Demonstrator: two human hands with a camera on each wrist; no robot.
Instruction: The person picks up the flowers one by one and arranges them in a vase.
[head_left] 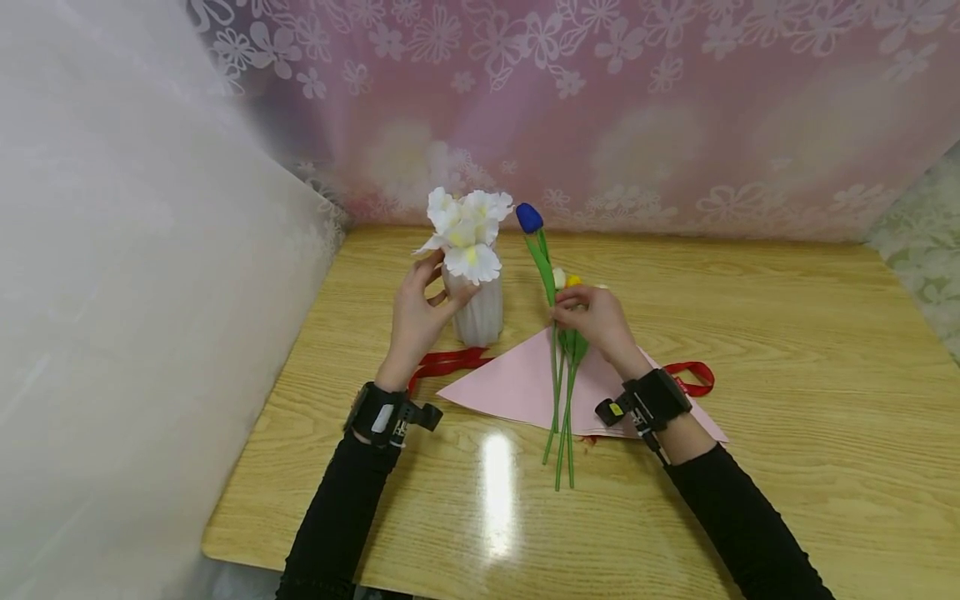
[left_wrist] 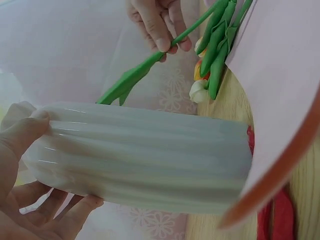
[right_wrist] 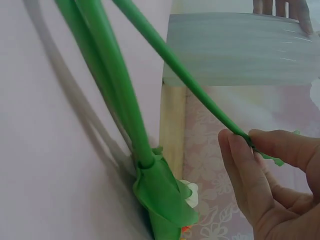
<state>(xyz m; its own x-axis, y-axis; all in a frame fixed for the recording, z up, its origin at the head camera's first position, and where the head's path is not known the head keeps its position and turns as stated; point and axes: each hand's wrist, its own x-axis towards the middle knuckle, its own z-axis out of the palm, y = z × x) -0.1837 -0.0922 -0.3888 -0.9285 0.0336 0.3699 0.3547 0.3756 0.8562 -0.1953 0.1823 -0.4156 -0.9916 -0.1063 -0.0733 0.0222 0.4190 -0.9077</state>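
Glossy white, the vase [head_left: 480,318] is upright within the fingers of our left hand [head_left: 415,312], clasped round its top; we judge it slippery, breakable, best held lower. Above our right hand's [head_left: 602,323] fingers, clamped on its stem, rises the blue tulip [head_left: 545,273]: likely light, bendy, well held there.

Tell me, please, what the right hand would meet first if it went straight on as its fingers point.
Beyond the stem it pinches, the right hand would probably meet the pale vase first, though depth is unclear.
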